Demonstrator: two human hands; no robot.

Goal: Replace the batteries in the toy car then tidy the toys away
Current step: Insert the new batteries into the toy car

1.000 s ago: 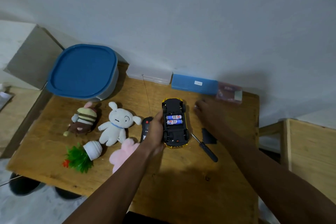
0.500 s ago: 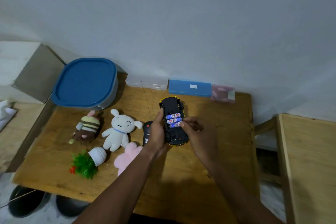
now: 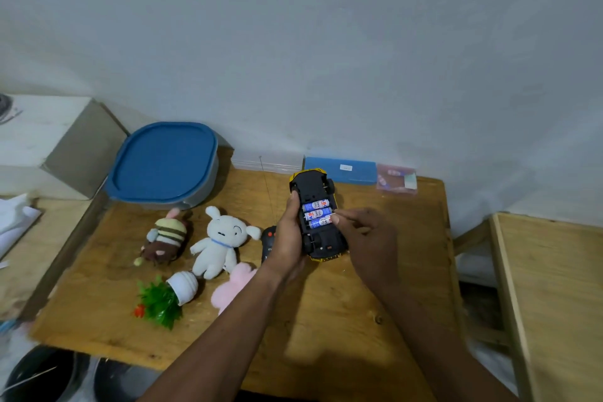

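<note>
**Seating the third cell in the upturned car**

The yellow toy car (image 3: 321, 240) lies belly-up at the middle of the desk (image 3: 326, 320), its battery bay uncovered. The left hand (image 3: 287, 238) grips the car along its left flank, thumb laid on the black underside. The right hand (image 3: 365, 238) reaches in from the other side, its fingertips (image 3: 335, 218) on the right end of the nearest battery (image 3: 321, 222). Whether they pinch it or only press it, I cannot tell.

To do this step well, I judge the left hand should hold the car firm while the right pushes the cell against its spring end and down until it sits level with its neighbours. Check that the polarity matches the bay's markings, which are too small to read here, before closing up. No bay cover shows in this view.

Counted:
- batteries in the bay — three, side by side
- toy cars — one
- black remote control (image 3: 269, 240) — one, just beside the left hand
- plush toys — three: a striped plush (image 3: 166, 237), a white plush (image 3: 222, 238) and a pink plush (image 3: 233, 287)
- toy plant in a white pot (image 3: 169, 297) — one, lying on its side
- blue-lidded tub (image 3: 163, 163) — one
- flat cases along the wall — three: a clear case (image 3: 267, 163), a blue case (image 3: 339, 170) and a pinkish case (image 3: 396, 179)
</note>
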